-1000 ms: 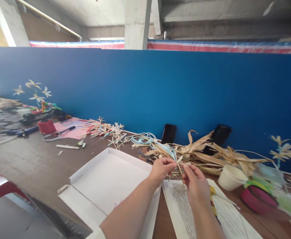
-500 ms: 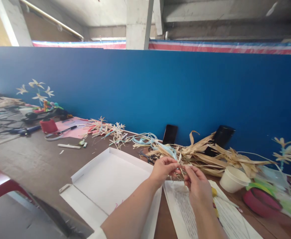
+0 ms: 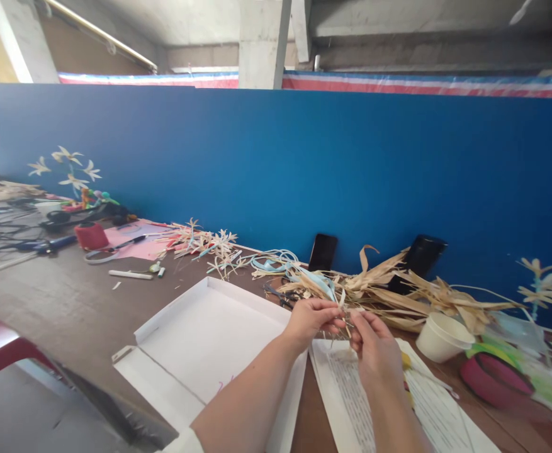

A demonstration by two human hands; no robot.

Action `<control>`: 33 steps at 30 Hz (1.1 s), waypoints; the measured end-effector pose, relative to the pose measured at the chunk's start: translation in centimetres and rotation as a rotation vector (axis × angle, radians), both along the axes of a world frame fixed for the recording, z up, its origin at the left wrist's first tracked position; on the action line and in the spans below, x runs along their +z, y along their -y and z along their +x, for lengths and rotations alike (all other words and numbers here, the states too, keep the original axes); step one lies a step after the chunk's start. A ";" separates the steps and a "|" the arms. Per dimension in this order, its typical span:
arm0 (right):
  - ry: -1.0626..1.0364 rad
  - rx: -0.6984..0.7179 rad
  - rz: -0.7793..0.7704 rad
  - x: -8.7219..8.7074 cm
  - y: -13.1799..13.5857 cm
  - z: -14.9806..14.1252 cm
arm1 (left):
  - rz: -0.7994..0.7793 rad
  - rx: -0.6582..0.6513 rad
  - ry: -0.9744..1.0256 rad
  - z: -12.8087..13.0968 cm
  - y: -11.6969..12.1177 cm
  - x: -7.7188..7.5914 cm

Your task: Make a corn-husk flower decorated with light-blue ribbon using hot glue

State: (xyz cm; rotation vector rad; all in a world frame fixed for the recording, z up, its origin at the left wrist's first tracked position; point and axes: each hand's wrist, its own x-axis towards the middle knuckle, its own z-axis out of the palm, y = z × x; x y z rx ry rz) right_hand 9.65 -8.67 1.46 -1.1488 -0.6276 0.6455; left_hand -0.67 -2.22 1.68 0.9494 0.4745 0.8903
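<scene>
My left hand [image 3: 316, 319] and my right hand [image 3: 374, 336] meet fingertip to fingertip, both closed in a pinch. Between them is a small husk flower [image 3: 342, 298] with pale petals and thin strands hanging below; the fingers hide most of it. Printed sheets of paper [image 3: 351, 393] lie under my hands. Just behind my fingers spreads a heap of dried corn husks [image 3: 374, 283], with pale blue strips [image 3: 320, 283] at its left end. Scissors with dark handles [image 3: 278, 294] lie partly hidden left of my left hand.
An open white box [image 3: 209, 333] lies under my left forearm. Two dark phones [image 3: 323, 253] lean on the blue partition [image 3: 257, 163]. To the right stand a white cup [image 3: 444, 338] and a magenta roll [image 3: 495, 380]. Finished husk flowers [image 3: 221, 242] and a red spool [image 3: 90, 236] are further left.
My hands stay nearly in place, still pinching together. A pale petal now shows more clearly above my left fingertips. The whole view has shifted very slightly.
</scene>
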 end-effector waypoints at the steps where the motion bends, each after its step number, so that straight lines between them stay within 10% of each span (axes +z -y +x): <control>1: 0.002 0.008 0.001 0.0 0.0 0.0 | -0.003 -0.004 -0.002 0.0 0.0 0.0; 33: -0.033 0.018 0.019 0.2 -0.2 -0.2 | -0.031 -0.091 -0.074 0.0 -0.3 -0.3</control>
